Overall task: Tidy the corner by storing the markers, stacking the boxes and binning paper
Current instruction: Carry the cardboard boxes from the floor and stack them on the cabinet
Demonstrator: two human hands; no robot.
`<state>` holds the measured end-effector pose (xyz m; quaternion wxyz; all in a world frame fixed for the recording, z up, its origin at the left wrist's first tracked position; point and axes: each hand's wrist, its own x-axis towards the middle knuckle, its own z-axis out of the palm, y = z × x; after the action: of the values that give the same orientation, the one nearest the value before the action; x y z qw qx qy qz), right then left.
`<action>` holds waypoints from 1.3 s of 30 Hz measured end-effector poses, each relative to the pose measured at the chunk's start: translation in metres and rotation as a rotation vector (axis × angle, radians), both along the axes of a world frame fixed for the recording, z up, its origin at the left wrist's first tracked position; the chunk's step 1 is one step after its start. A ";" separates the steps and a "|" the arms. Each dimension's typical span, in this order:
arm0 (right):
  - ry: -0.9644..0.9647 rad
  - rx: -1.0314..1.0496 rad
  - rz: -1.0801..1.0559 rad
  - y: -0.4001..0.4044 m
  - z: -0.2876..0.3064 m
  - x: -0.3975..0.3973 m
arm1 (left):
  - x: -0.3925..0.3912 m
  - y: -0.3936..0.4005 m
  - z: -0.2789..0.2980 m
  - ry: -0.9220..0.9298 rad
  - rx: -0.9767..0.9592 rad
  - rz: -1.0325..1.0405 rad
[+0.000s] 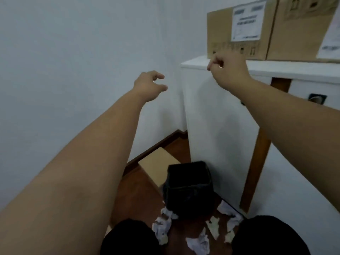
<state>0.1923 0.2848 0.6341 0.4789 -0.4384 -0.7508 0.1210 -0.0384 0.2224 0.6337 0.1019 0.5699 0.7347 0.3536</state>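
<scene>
A: What's the room like?

B: Pale walls (73, 52) meet in a corner above a dark wooden floor (139, 196). A white cabinet (217, 126) stands on the right, with two cardboard boxes (237, 34) side by side on its top.

A: Any containers?

B: A black bin (187, 186) sits on the floor against the cabinet; I cannot tell what is inside. Crumpled paper (161, 229) lies scattered in front of it. A third, flat box (158, 166) rests behind the bin by the wall.

A: And the hands?

B: The left hand (149, 85) is raised in the air, fingers loosely spread, holding nothing. The right hand (226, 69) has curled fingers at the cabinet's top edge, just below the nearest box; it seems empty.
</scene>
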 end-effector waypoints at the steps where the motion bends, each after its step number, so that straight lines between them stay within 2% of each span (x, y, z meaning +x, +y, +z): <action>1: -0.015 -0.056 0.044 0.002 -0.011 -0.022 | -0.019 -0.004 -0.010 -0.038 -0.012 0.031; 5: -0.105 -0.274 0.201 0.020 -0.064 -0.097 | -0.080 -0.014 -0.069 -0.153 -0.080 0.130; 11: -0.295 -0.603 0.310 0.066 -0.180 -0.187 | -0.148 -0.005 -0.200 -0.298 -0.245 0.233; 19: -0.467 -0.958 0.217 0.127 -0.360 -0.237 | -0.195 0.027 -0.392 -0.545 -0.509 0.349; 23: -0.496 -1.054 0.153 0.164 -0.438 -0.243 | -0.200 0.044 -0.477 -0.645 -0.625 0.387; 28: -0.545 -1.167 0.133 0.194 -0.516 -0.244 | -0.196 0.063 -0.540 -0.668 -0.691 0.368; 31: -0.622 -1.231 0.182 0.204 -0.541 -0.245 | -0.189 0.070 -0.571 -0.726 -0.718 0.419; 34: -0.707 -1.279 0.247 0.217 -0.556 -0.257 | -0.186 0.078 -0.596 -0.847 -0.700 0.475; 39: -0.865 -1.362 0.391 0.258 -0.602 -0.273 | -0.180 0.085 -0.622 -1.094 -0.544 0.548</action>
<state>-0.0809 0.5426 0.0318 -0.2522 -0.5018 -0.6938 0.4508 -0.2188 0.3075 0.0116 0.5065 0.0553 0.7583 0.4068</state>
